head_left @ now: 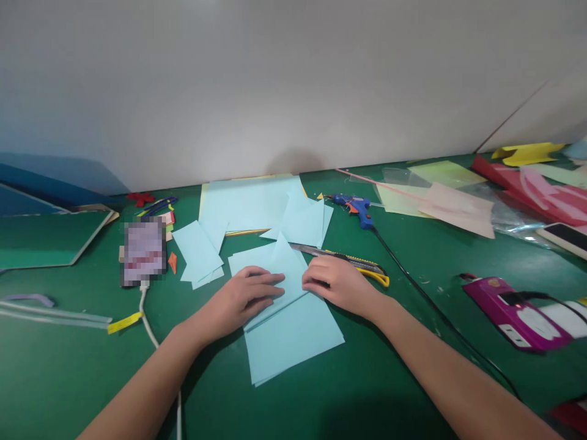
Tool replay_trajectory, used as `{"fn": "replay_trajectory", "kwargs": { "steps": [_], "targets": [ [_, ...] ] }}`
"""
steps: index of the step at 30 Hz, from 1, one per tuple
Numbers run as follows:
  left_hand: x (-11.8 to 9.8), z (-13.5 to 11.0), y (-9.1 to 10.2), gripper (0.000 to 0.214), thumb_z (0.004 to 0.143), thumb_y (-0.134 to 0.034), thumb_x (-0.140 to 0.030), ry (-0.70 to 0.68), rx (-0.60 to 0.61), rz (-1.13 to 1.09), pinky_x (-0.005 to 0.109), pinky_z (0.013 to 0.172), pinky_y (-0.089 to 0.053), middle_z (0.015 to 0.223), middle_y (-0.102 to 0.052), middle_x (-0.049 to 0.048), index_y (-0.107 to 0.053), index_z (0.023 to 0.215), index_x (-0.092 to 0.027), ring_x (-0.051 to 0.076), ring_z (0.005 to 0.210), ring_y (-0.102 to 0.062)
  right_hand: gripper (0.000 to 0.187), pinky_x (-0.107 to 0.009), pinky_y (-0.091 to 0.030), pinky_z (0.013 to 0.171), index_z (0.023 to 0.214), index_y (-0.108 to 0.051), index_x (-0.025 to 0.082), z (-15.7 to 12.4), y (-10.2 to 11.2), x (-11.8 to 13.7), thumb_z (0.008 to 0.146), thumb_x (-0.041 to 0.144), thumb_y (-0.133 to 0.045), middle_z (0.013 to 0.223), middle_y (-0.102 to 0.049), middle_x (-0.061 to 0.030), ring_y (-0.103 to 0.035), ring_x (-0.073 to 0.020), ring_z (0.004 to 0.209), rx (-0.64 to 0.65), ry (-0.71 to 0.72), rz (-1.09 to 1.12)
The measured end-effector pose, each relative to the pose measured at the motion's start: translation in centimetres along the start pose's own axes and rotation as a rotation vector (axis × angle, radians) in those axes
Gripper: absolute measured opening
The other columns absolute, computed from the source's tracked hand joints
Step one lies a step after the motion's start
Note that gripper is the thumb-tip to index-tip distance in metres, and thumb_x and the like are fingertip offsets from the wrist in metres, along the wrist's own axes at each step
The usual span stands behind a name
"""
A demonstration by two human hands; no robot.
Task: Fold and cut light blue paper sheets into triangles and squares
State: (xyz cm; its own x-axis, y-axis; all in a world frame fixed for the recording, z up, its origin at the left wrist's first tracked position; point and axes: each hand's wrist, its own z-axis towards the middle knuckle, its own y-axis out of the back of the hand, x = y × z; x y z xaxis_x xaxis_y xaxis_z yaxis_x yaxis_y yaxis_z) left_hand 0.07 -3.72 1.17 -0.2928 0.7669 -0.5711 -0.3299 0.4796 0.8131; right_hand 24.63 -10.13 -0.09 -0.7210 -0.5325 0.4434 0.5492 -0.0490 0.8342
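Observation:
A stack of light blue paper sheets (293, 333) lies on the green table (367, 379) in front of me. My left hand (245, 299) rests flat on a folded blue sheet (287, 269), fingers stretched out to the right. My right hand (334, 282) presses on the fold's right edge with its fingers curled down on the paper. A yellow utility knife (362, 266) with its blade out lies just behind my right hand, apart from it.
More blue sheets (250, 201) and cut pieces (198, 252) lie behind. A blue glue gun (355, 208) with a black cord, a phone (143, 252) on a white cable, a magenta device (509, 308) at right, coloured papers (454, 205) at the far right.

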Motion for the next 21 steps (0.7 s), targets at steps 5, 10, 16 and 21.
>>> {"fn": "replay_trajectory", "kwargs": {
  "steps": [5, 10, 16, 21],
  "targets": [
    [-0.1, 0.0, 0.0, 0.029, 0.093, -0.048, -0.023, -0.004, -0.002, 0.002, 0.045, 0.097, -0.043, 0.131, -0.059, 0.0037, -0.064, 0.116, -0.028, 0.024, 0.118, -0.05, 0.018, -0.03, -0.044, 0.07, 0.083, -0.067, 0.017, 0.1, 0.0, 0.6, 0.092, 0.024, -0.053, 0.082, -0.065, -0.0066, -0.056, -0.0179, 0.077, 0.019, 0.103, -0.024],
    [-0.1, 0.0, 0.0, 0.028, 0.093, -0.048, -0.023, -0.011, 0.001, 0.018, 0.043, 0.096, -0.044, 0.13, -0.06, 0.0029, -0.064, 0.115, -0.028, 0.023, 0.117, -0.05, 0.023, -0.03, -0.043, 0.072, 0.083, -0.069, 0.019, 0.0, 0.1, 1.1, 0.094, 0.023, -0.049, 0.084, -0.066, -0.007, -0.056, -0.0175, 0.079, 0.032, 0.254, -0.088],
    [0.1, 0.0, -0.1, 0.027, 0.094, -0.048, -0.023, -0.01, -0.001, 0.023, 0.042, 0.097, -0.043, 0.13, -0.06, 0.0039, -0.065, 0.114, -0.027, 0.024, 0.118, -0.049, 0.025, -0.029, -0.04, 0.071, 0.089, -0.068, 0.018, 0.0, -0.2, 1.7, 0.096, 0.019, -0.045, 0.083, -0.067, -0.006, -0.056, -0.0168, 0.079, 0.057, 0.347, -0.156],
    [-0.1, 0.0, 0.0, 0.025, 0.093, -0.048, -0.023, -0.001, 0.016, 0.03, 0.041, 0.096, -0.043, 0.13, -0.06, 0.0049, -0.065, 0.112, -0.024, 0.024, 0.118, -0.048, 0.022, -0.03, -0.038, 0.07, 0.091, -0.068, 0.016, 0.4, -0.9, 2.4, 0.095, 0.018, -0.046, 0.081, -0.065, -0.0052, -0.055, -0.0173, 0.08, 0.078, 0.392, -0.184]
  ]
}}
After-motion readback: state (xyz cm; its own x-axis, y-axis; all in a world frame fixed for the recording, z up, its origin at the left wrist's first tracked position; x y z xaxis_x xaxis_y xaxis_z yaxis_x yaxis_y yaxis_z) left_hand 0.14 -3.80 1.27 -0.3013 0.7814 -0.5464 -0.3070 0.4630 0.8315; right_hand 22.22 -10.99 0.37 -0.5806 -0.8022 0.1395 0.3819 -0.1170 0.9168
